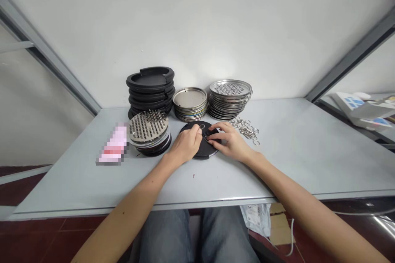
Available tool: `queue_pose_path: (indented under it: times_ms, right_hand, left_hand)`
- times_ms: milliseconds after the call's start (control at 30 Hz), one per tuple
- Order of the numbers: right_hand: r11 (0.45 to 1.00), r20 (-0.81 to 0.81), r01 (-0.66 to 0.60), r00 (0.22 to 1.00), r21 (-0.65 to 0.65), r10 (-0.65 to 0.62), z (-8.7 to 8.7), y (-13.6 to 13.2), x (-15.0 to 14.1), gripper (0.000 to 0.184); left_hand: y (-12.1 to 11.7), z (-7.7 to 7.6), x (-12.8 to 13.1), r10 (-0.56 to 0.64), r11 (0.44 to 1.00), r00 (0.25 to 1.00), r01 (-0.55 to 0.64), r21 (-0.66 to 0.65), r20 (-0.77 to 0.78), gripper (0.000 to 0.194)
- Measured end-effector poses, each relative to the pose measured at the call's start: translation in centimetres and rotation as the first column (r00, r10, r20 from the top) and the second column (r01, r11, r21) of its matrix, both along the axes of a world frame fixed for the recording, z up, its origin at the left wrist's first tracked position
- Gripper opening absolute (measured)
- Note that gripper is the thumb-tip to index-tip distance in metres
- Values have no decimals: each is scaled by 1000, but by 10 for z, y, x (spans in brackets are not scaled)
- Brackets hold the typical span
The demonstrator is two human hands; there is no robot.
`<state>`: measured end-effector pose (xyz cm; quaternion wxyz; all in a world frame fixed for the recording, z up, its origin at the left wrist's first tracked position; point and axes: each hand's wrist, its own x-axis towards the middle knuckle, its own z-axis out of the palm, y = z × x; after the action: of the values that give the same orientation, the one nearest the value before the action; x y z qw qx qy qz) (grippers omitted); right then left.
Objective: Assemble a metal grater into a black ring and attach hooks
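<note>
A round black disc [202, 154] lies flat on the table in front of me, partly covered by both hands. My left hand [187, 144] is closed at the disc's left side, thumb and fingers pinched at a small metal ring [202, 126] that pokes out past the fingertips. On the right side, my right hand [230, 139] curves over the disc, its thumb and fingertips closed on another small metal ring [207, 138] near the middle. Whether either ring has a shank beneath the fingers is hidden. Beside my right hand lies a loose pile of ring-ended metal pieces [247, 128].
Left of the disc stands a stack topped by a studded metal plate [148, 127]. Behind are stacked black rimmed trays [151, 86], shallow metal plates [189, 98] and perforated metal discs [231, 88]. A blurred pink object [113, 146] lies at left. The wall [197, 28] rises behind.
</note>
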<state>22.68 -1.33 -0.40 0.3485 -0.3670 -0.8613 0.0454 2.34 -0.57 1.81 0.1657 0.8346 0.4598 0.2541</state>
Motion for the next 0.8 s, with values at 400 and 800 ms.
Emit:
queue_pose_path:
  times_ms: [400, 800]
  right_hand:
    - [989, -63, 113, 991, -92, -119, -4, 3, -2, 9]
    - [962, -8, 94, 995, -258, -100, 2, 0, -1, 8]
  left_hand:
    - [3, -3, 1, -28, 998, 980, 38, -45, 198, 27]
    - [12, -5, 7, 94, 897, 718, 240, -371, 690, 22]
